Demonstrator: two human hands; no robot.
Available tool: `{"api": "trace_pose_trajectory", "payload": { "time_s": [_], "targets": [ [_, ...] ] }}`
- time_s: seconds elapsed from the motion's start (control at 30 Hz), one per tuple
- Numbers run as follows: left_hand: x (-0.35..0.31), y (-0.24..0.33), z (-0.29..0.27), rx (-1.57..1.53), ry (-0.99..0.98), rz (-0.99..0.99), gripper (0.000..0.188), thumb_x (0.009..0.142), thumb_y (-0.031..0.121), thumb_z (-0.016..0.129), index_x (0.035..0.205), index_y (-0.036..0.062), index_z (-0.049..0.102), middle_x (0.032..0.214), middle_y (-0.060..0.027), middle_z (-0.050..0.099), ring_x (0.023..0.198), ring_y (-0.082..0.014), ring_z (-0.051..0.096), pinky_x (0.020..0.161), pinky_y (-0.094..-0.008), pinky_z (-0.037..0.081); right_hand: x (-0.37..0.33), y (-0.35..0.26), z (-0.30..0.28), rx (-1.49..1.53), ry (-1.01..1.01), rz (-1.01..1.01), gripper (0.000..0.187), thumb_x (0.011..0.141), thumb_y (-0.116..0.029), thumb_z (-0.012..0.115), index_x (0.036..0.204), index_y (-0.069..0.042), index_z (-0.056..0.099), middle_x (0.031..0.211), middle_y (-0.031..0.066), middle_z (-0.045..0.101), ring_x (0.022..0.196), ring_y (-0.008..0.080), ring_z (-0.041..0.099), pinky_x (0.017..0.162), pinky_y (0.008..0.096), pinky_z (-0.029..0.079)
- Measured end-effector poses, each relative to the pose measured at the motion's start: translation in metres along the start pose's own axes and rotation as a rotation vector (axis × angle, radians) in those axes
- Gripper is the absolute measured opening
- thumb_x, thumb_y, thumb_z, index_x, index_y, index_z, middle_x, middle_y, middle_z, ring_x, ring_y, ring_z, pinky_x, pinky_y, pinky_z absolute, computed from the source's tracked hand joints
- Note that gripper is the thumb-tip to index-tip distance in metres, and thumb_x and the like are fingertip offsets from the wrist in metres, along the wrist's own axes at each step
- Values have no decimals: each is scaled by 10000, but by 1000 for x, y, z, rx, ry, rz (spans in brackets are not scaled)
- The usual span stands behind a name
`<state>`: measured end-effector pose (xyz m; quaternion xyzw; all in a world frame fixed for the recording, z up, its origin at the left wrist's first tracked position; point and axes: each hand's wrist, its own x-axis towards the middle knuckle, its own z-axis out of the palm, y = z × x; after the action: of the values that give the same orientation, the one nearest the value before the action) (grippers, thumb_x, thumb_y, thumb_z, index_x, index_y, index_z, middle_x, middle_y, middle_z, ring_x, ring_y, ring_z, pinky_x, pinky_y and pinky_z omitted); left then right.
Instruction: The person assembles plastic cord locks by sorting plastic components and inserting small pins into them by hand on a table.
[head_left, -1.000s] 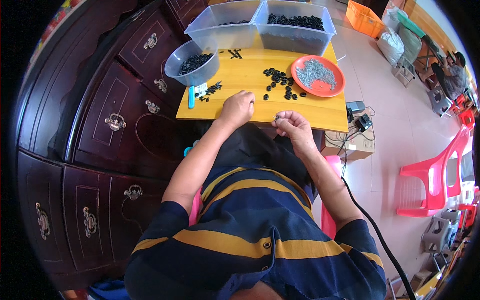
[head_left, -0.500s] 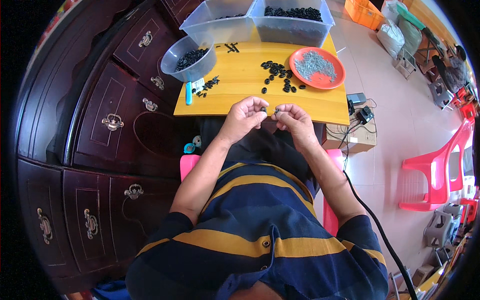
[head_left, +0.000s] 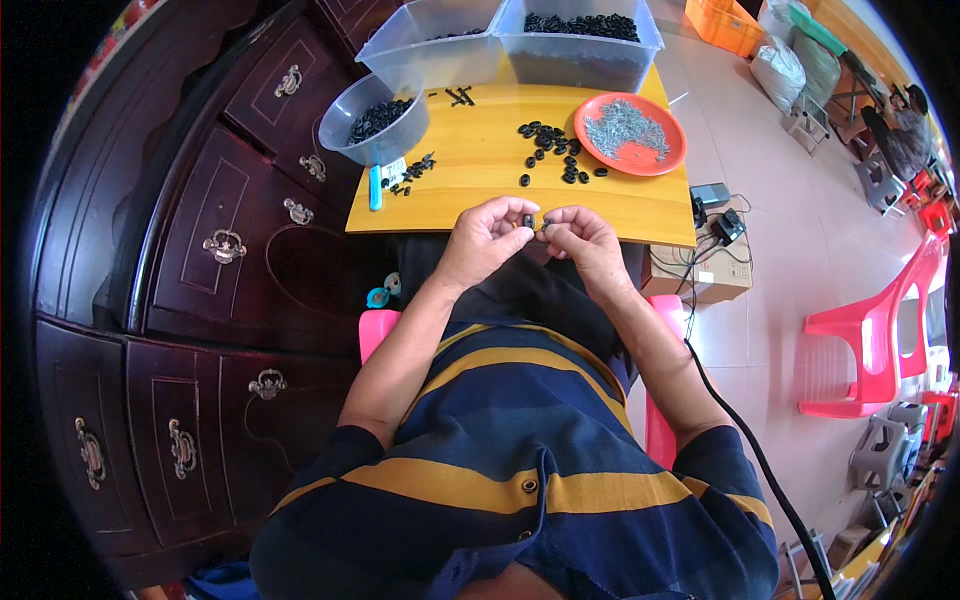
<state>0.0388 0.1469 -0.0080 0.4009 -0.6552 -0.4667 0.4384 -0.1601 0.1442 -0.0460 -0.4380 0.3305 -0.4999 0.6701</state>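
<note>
My left hand (head_left: 484, 238) pinches a small black oval ring (head_left: 528, 220) between thumb and fingertips, just over the table's near edge. Close beside it, my right hand (head_left: 588, 245) is closed in a pinch on something small and dark, too tiny to name. The fingertips of both hands nearly meet. Beyond them, loose black oval rings (head_left: 541, 152) lie scattered on the yellow table (head_left: 470, 205). An orange-red plate (head_left: 667, 162) of grey metal pins or screws (head_left: 626, 130) sits at the right. Small black pieces (head_left: 408, 175) lie at the left next to a blue-handled tool (head_left: 375, 188).
A round clear tub (head_left: 415, 128) of black parts stands at the table's left. Two clear bins (head_left: 585, 65) line the back. Dark drawers (head_left: 200, 210) flank me on the left. A black cable (head_left: 745, 435) runs past my right arm; a pink chair (head_left: 865, 330) stands farther right.
My two hands have come slightly closer together, and the black ring in my left hand shows more plainly. The whole view has shifted a little.
</note>
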Motion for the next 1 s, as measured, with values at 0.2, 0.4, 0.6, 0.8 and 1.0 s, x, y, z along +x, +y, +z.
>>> {"api": "trace_pose_trajectory", "payload": {
  "time_s": [0.2,0.4,0.6,0.8,1.0],
  "targets": [
    [0,-3,0,7,-13,30,271,905,-41,661,1173,-2,683,947,47,628,802,-7,579,756,-172,501,-1,-2,2,-17,-3,6,153,946,-98,679,1087,-40,663,917,28,722,757,65,614,715,209,489],
    [2,-9,-1,38,-15,42,278,909,-40,659,1183,-2,684,950,44,637,809,-12,586,761,-179,505,-1,-1,2,-47,-1,-11,155,945,-95,677,1087,-35,664,913,27,721,757,66,615,718,211,490],
    [2,-10,0,74,-12,38,280,907,-43,666,1182,3,691,944,51,638,784,-7,569,738,-178,493,-1,0,2,-65,12,-10,147,944,-82,671,1081,-29,665,907,26,718,750,62,611,710,212,490],
    [3,-6,5,107,-11,58,314,891,-50,682,1198,12,705,957,24,666,796,-28,579,741,-187,493,0,4,1,-53,8,-20,128,944,-75,673,1062,-27,662,880,11,702,740,59,610,690,202,488],
    [5,-2,1,177,-59,70,310,871,-56,683,1170,15,726,953,4,659,797,-54,581,743,-210,494,1,4,1,-16,11,11,118,942,-58,666,1048,-7,655,836,26,695,704,77,619,649,218,497]
  ]
}}
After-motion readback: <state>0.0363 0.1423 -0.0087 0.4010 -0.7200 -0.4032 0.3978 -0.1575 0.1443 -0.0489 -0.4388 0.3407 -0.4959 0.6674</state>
